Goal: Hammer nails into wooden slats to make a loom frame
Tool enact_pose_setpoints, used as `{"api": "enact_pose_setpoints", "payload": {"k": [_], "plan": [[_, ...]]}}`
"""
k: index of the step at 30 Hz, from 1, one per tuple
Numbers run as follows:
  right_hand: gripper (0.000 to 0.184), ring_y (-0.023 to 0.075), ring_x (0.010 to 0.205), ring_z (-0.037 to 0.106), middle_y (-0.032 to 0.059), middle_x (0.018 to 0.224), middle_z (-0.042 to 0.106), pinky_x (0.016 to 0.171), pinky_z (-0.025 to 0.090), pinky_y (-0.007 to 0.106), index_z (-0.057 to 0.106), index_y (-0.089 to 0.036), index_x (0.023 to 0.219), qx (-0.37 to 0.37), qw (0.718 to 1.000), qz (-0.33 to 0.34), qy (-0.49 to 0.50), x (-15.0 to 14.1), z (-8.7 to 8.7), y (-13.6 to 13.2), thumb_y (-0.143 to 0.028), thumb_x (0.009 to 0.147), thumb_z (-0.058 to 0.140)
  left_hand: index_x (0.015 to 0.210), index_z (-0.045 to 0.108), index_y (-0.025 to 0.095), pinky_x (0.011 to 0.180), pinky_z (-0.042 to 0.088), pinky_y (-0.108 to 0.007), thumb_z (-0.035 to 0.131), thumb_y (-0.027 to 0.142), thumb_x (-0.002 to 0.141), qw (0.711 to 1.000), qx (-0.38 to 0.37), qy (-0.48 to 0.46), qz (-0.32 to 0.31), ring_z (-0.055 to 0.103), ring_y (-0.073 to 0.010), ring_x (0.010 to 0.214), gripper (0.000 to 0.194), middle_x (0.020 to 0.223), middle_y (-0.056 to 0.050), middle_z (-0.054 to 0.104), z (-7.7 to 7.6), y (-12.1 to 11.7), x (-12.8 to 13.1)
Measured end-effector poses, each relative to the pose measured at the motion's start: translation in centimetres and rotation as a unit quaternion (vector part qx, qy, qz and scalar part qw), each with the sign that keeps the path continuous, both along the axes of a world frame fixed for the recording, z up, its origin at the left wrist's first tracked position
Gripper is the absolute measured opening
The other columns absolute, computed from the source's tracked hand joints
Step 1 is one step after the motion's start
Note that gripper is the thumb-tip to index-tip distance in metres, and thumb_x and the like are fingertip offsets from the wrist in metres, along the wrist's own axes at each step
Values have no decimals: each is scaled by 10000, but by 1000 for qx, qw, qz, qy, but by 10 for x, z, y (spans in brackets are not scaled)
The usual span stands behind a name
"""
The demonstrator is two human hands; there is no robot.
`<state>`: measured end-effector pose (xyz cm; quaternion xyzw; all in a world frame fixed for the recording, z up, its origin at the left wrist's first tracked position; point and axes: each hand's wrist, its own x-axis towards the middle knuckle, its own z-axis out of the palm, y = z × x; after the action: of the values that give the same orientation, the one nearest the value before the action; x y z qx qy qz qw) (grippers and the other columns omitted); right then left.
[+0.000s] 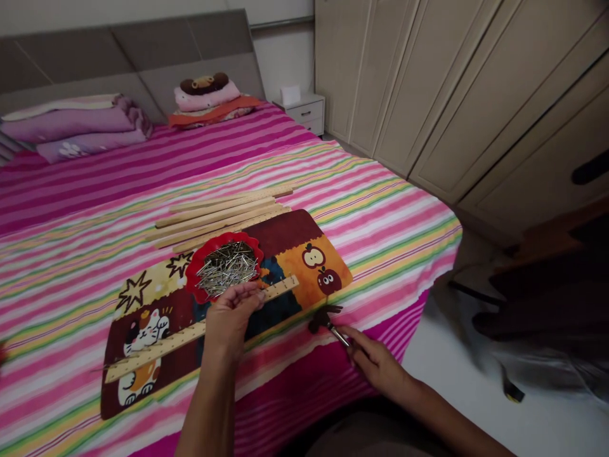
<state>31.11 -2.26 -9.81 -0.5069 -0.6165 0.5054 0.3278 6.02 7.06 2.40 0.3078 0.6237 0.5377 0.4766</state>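
My left hand (235, 311) is over a pale wooden strip (162, 349), thumb and fingertips pinched together close to its surface. Whatever sits between those fingertips is too small or hidden to make out. Thin nails stand along the strip on both sides of the hand. Just behind it, a red scalloped bowl (190, 279) holds a heap of loose metal nails (228, 266). My right hand (378, 362) grips the metal handle of a claw hammer (328, 317), whose dark head is over the bed's near edge, apart from the strip.
Beneath the strip and bowl lies a patterned mat (328, 241) on a striped bedsheet (380, 203). Several more wooden strips (219, 219) lie behind the bowl. Folded bedding (80, 127) and a pillow stack (209, 98) rest near the headboard. Wardrobes (404, 76) line the right side.
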Motion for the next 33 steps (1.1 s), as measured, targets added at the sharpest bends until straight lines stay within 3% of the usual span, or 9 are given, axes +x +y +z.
{"api": "enact_pose_setpoints", "payload": {"k": [8,12,18,25,33], "plan": [[441,134,521,470,-33,605,483,513,435,245,518,-150,1301,2,1000,0,-3,1,-4,0,-277,900,384,817,728,173,460,440,-180,776,388,564,993,-9,112,-21,511,-51,514,335,776,1,687,-31,-11,2],[442,132,521,468,-33,607,476,510,426,242,510,-139,1305,3,1000,2,-2,1,-5,0,-269,907,366,835,723,173,591,543,-238,760,377,579,997,-16,75,-3,616,-106,650,330,887,-27,709,-32,-14,9],[428,129,526,462,-29,620,488,525,429,241,512,-155,1295,10,1000,2,2,0,-3,0,-270,904,380,785,685,158,632,569,-269,740,353,582,996,20,70,47,650,-146,709,287,754,-13,685,-34,-14,25],[419,117,504,427,-40,610,470,488,399,225,503,-163,1298,8,1000,2,4,0,-2,-1,-248,910,371,839,709,178,697,554,-269,673,398,665,988,28,133,74,628,-123,707,283,874,-24,685,-55,-13,30],[421,116,510,417,-41,622,465,496,391,228,520,-150,1285,6,1000,0,-3,0,-1,-1,-244,897,389,846,701,184,682,533,-264,674,424,677,987,22,142,77,610,-116,649,295,819,-7,677,-62,-9,30]]}}
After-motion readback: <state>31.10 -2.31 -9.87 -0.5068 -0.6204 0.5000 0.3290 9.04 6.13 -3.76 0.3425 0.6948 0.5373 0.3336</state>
